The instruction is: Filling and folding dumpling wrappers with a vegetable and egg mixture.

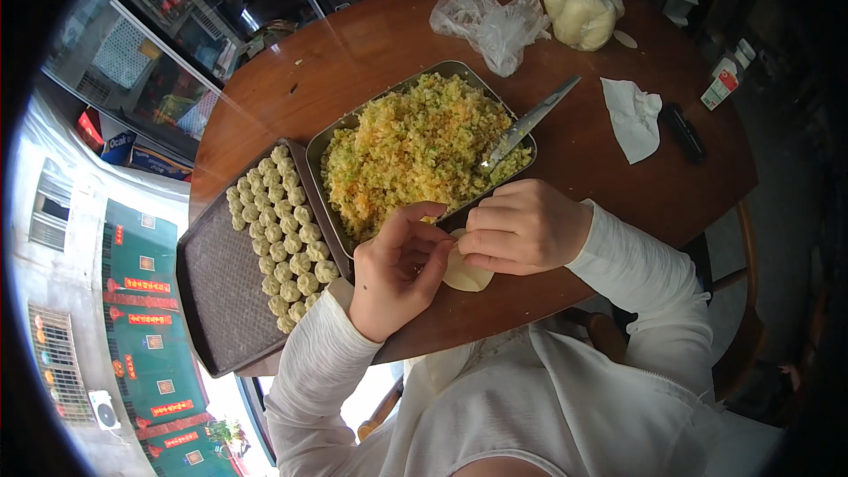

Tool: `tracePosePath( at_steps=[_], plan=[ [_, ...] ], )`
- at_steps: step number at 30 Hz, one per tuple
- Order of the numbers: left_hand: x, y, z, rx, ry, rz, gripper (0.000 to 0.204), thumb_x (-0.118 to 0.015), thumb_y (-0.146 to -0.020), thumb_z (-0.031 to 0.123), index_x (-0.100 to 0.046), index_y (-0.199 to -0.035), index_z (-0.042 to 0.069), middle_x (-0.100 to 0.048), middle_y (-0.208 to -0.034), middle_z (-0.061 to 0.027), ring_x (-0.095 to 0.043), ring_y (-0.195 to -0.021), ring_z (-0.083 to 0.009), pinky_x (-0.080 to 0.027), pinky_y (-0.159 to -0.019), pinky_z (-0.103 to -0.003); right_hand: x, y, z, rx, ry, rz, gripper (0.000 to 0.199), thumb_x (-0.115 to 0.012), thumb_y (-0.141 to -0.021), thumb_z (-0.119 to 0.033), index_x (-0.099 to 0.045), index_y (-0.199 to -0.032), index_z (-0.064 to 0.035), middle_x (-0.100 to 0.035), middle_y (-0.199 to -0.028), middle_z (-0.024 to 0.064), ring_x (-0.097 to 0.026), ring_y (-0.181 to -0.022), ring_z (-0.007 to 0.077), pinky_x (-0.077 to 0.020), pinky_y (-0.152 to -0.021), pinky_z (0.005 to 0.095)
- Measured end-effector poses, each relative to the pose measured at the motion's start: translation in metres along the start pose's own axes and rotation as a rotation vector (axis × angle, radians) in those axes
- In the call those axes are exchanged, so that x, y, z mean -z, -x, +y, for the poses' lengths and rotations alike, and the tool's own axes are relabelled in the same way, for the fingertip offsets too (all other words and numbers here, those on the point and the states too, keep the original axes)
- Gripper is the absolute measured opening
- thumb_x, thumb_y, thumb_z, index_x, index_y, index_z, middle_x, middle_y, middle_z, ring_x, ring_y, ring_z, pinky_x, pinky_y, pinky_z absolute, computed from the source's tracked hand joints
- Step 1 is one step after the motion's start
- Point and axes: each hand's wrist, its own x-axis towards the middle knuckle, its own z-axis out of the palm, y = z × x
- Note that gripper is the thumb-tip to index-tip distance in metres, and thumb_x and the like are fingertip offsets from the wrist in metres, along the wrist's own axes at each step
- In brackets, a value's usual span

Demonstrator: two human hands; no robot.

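A round, pale dough wrapper (466, 276) hangs between my two hands, just in front of the near edge of a metal tray. My right hand (521, 228) is closed, its fingertips pinching the wrapper's upper edge. From the other side, my left hand (402, 267) meets that edge with its thumb and curled fingers; the exact contact is partly hidden. Chopped yellow, green and orange filling (406, 146) is heaped in the metal tray (311, 163). A flat metal spatula (534, 119) leans in the filling at the right. Rows of small pleated dumplings (290, 243) cover the right part of a dark tray (225, 291).
Beyond the filling, a crumpled clear plastic bag (495, 26) lies beside a bagged lump of dough (583, 9). Farther right are a white tissue (632, 117), a black object (685, 132) and a white bottle (729, 75). The wooden table (583, 185) has a curved edge.
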Motion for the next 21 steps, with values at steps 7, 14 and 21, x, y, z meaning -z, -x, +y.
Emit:
tracePosePath(
  at_steps=[7,14,21],
  plan=[
    [-0.0008,0.0011,-0.0022,-0.01,0.003,0.011,0.035,-0.063,-0.087,-0.007,-0.055,-0.12,0.0,-0.069,-0.088,-0.006,-0.07,-0.08,-0.0092,-0.058,-0.066,-0.022,0.007,-0.0049,-0.0031,0.005,-0.098,-0.081,0.017,-0.075,-0.074,-0.011,-0.06,-0.082,-0.0094,-0.053,-0.077,0.0016,-0.056,-0.058,0.0164,-0.0462,-0.051,0.0312],
    [-0.0018,-0.0001,-0.0027,-0.017,-0.004,0.008,0.035,-0.063,-0.087,-0.007,-0.054,-0.12,0.0,-0.069,-0.089,-0.0057,-0.07,-0.081,-0.0098,-0.058,-0.066,-0.023,0.0004,-0.0041,-0.0028,-0.043,-0.109,0.003,0.019,-0.078,-0.072,-0.013,-0.064,-0.083,-0.0097,-0.056,-0.08,0.0006,-0.059,-0.061,0.0165,-0.0492,-0.052,0.0305],
    [-0.004,0.0007,-0.0026,0.001,0.02,0.023,0.036,-0.063,-0.087,-0.007,-0.053,-0.121,0.001,-0.069,-0.091,-0.0063,-0.07,-0.081,-0.0101,-0.057,-0.066,-0.023,-0.0013,0.0,-0.0013,0.002,0.046,0.002,0.02,-0.074,-0.072,-0.016,-0.061,-0.085,-0.0091,-0.053,-0.083,0.0014,-0.061,-0.066,0.0185,-0.0503,-0.058,0.0323]
  ],
)
